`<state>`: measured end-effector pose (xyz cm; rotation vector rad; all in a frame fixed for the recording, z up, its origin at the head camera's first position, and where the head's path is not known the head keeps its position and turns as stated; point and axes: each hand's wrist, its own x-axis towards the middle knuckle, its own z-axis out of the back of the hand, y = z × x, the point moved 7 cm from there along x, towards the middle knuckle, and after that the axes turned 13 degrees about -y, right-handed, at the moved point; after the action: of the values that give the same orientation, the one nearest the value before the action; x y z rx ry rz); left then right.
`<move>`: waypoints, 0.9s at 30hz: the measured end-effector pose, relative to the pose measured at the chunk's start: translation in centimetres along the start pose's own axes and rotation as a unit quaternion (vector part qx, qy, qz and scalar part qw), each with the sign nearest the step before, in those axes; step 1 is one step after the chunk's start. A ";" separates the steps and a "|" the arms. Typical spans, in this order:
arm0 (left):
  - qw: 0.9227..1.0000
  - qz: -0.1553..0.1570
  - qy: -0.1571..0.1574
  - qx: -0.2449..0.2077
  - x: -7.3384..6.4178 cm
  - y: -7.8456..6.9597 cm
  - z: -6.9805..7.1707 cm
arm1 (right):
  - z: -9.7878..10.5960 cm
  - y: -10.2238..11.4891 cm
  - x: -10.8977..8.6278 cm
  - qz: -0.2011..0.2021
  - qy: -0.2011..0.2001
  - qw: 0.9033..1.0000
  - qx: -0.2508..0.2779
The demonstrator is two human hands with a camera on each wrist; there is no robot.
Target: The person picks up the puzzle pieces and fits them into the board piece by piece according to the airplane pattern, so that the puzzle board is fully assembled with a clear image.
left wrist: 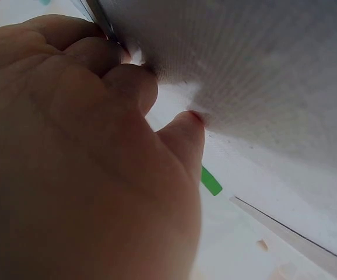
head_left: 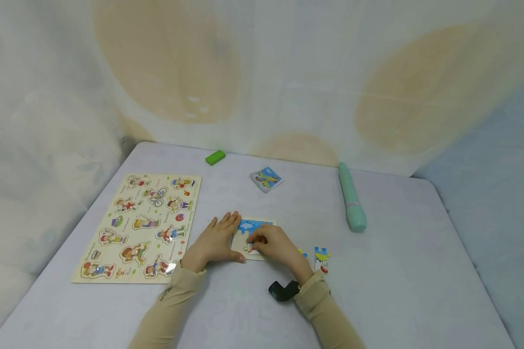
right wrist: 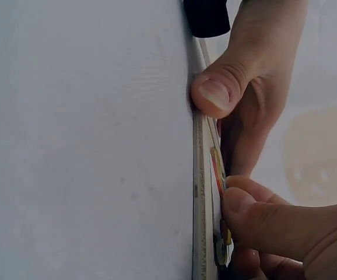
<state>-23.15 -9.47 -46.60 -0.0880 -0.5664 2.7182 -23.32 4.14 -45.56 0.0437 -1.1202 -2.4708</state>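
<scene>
A small puzzle tray point(head_left: 256, 225) with a blue sky picture lies at the table's middle. My left hand point(head_left: 218, 237) lies flat with straight fingers on the tray's left edge, and its thumb point(right wrist: 214, 93) presses beside the rim. My right hand point(head_left: 268, 244) pinches a coloured puzzle piece point(head_left: 253, 250) against the tray's lower part. In the right wrist view the piece point(right wrist: 217, 169) stands edge-on against the tray point(right wrist: 198, 192), with my fingertips point(right wrist: 256, 213) on it. The left wrist view is mostly filled by the back of my left hand point(left wrist: 81, 151).
A large wooden figure puzzle board point(head_left: 141, 225) lies to the left. A green block point(head_left: 215, 157) point(left wrist: 211, 181) and a small picture card point(head_left: 266, 179) sit farther back. A teal pen-like tube point(head_left: 352, 203) lies at the right. Loose puzzle pieces point(head_left: 320, 259) rest beside my right wrist.
</scene>
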 end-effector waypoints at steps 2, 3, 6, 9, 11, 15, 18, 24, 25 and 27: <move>1.000 -0.001 -0.001 0.001 0.0 0.0 0.0 | 0.0 0.1 0.0 0.003 -0.002 1.000 -0.003; 1.000 -0.002 0.000 0.002 -0.1 0.0 0.1 | 0.0 0.1 -0.1 0.002 -0.002 1.000 -0.004; 1.000 -0.004 -0.002 0.003 -0.1 -0.1 0.1 | -0.1 0.1 -0.1 -0.002 -0.002 1.000 -0.001; 1.000 -0.003 -0.001 0.003 -0.1 -0.1 0.2 | -0.1 0.1 -0.1 -0.002 0.001 1.000 0.002; 1.000 -0.004 -0.001 0.003 -0.1 -0.1 0.2 | -0.2 0.1 -0.1 -0.001 0.002 1.000 0.002; 1.000 -0.004 0.000 0.004 -0.2 -0.1 0.3 | -0.3 -0.1 -0.1 -0.007 -0.001 1.000 0.004; 1.000 -0.003 -0.002 0.004 -0.1 -0.1 0.3 | -0.5 -0.2 0.0 -0.022 -0.005 1.000 0.005; 1.000 -0.005 -0.007 0.005 0.0 -0.1 0.4 | -0.4 -0.2 -0.1 -0.042 -0.015 0.999 0.016; 1.000 -0.007 -0.008 0.004 0.0 -0.1 0.4 | -0.4 -0.2 -0.1 -0.040 -0.014 0.999 0.017; 1.000 -0.007 -0.007 0.004 0.0 -0.1 0.3 | -0.4 -0.3 -0.2 -0.039 -0.011 0.999 0.021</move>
<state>-23.11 -9.47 -46.30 -0.0624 -0.5580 2.7099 -23.17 4.12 -46.04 0.0738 -1.2004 -2.5217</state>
